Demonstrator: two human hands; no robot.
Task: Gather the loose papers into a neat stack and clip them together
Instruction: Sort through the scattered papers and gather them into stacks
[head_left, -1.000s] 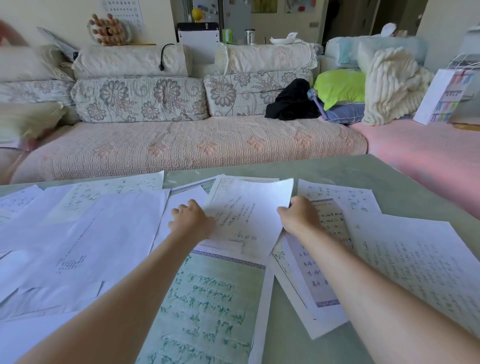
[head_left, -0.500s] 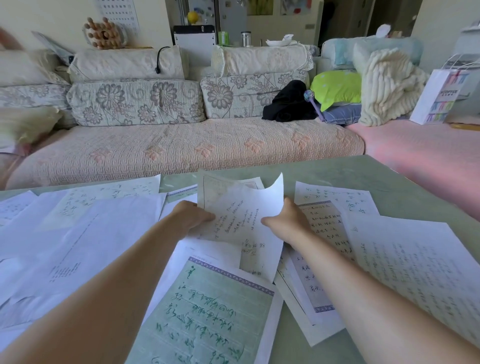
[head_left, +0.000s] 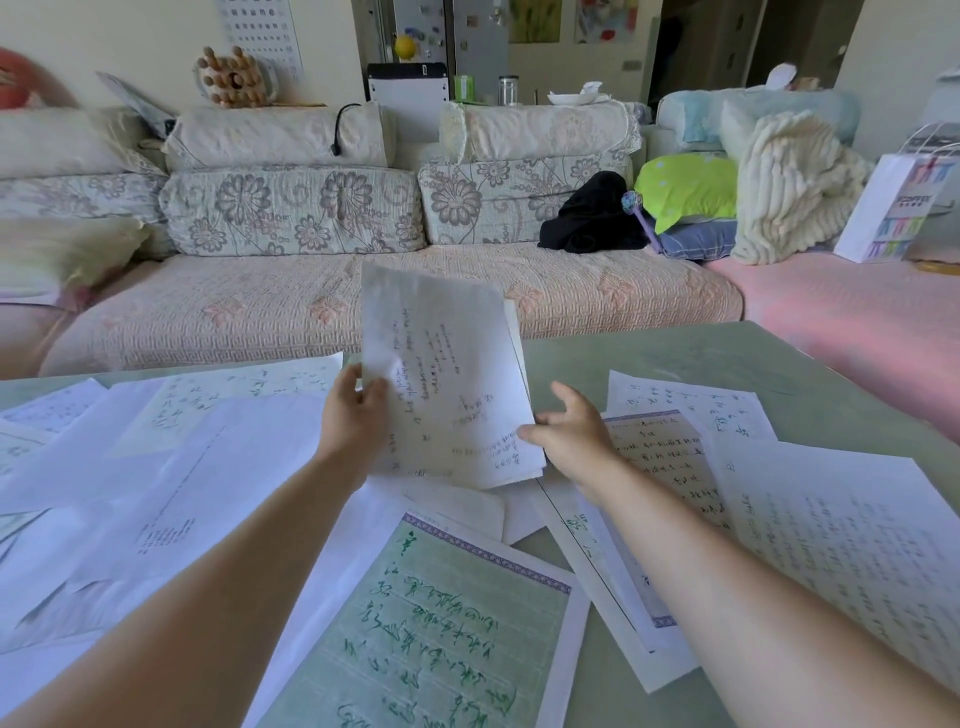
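Held sheets (head_left: 447, 384): raised near-upright above bench (head_left: 675, 358), amid loose papers (head_left: 234, 467).
Left hand (head_left: 358, 421): fingers (head_left: 349, 379) pinching the 9 o'clock edge.
Right hand (head_left: 571, 434): fingers released and spread, thumb at the 5 o'clock corner.

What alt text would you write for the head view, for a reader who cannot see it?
A left hand holds a few handwritten sheets raised above a green table, the right hand open at their lower right edge. More loose papers lie scattered across the table, with a floral sofa behind.
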